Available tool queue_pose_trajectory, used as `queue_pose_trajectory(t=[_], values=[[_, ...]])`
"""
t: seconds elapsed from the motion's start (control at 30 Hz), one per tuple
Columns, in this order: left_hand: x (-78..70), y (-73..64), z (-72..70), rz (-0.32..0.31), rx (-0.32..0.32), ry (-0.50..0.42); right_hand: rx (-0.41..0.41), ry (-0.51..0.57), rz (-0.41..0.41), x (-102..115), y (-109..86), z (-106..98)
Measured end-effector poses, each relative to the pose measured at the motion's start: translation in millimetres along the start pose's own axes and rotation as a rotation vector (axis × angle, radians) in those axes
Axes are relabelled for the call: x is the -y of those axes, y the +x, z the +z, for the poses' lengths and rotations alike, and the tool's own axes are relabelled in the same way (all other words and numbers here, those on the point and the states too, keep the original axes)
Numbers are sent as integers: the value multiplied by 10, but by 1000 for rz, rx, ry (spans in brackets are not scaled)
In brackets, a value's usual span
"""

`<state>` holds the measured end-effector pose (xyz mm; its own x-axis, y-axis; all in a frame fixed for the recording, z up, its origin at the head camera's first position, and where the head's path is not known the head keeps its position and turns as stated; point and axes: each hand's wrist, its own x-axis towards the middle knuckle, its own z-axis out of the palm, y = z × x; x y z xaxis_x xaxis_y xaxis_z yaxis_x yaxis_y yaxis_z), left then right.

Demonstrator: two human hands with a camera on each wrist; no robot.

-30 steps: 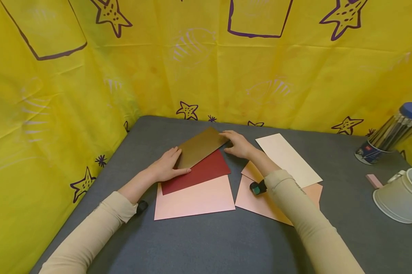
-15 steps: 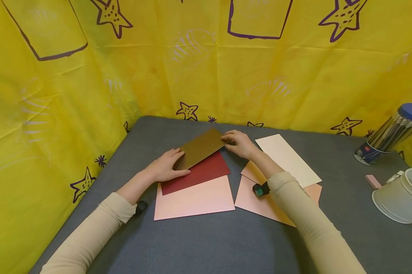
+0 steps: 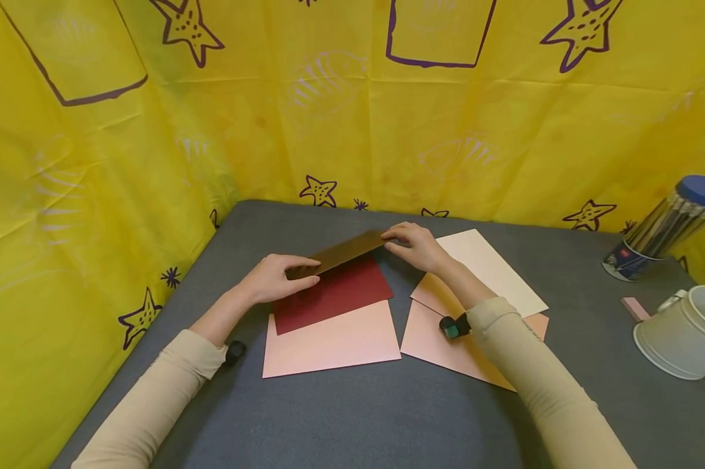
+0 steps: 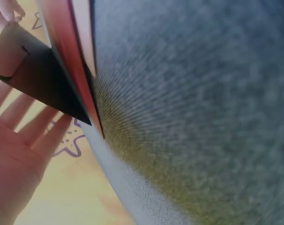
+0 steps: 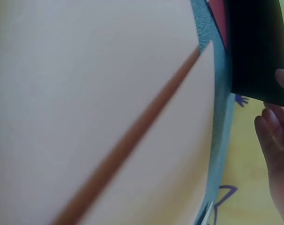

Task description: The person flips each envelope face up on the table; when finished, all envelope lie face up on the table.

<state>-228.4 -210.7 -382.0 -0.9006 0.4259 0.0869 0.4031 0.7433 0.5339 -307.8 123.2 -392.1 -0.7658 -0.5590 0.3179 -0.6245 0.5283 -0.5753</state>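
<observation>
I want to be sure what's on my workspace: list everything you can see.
Table: 1, dark grey, underneath
Cloth: 1, yellow, behind and left
Pink paper: 1, pale pink, left of centre
Red paper: 1, red, overlapping pink paper
Gold paper: 1, brownish gold, tilted over red paper
Peach papers: at least 2, peach, right of centre
Cream paper: 1, cream, over peach papers
Tub: 1, dark blue, far right
Sticks: many, brownish, in tub
Lid: 1, blue, atop sticks
Bucket: 1, white, right edge
Block: 1, pink, beside bucket
Wrist devices: 2, black, wrists
Sleeves: 2, beige, forearms
Left hand: 1, bare, gold paper's left end
Right hand: 1, bare, gold paper's right end
</observation>
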Motion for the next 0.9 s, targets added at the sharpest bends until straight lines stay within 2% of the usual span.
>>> queue_pose_trajectory(t=[0.2, 0.33, 0.63, 0.83, 0.9], values=[[-5, -2, -70, 36, -82, -174, -30, 43, -14, 10, 4, -47], [18, 19, -103, 44, -161, -271, -58, 49, -5, 16, 8, -82], [111, 120, -144, -14, -364, -434, -135, 79, 66, 69, 43, -119], [-63, 96, -266, -15, -409, -513, -142, 122, 153, 115, 97, -107], [-58, 110, -282, -27, -419, -543, -144, 151, 194, 129, 120, -100]])
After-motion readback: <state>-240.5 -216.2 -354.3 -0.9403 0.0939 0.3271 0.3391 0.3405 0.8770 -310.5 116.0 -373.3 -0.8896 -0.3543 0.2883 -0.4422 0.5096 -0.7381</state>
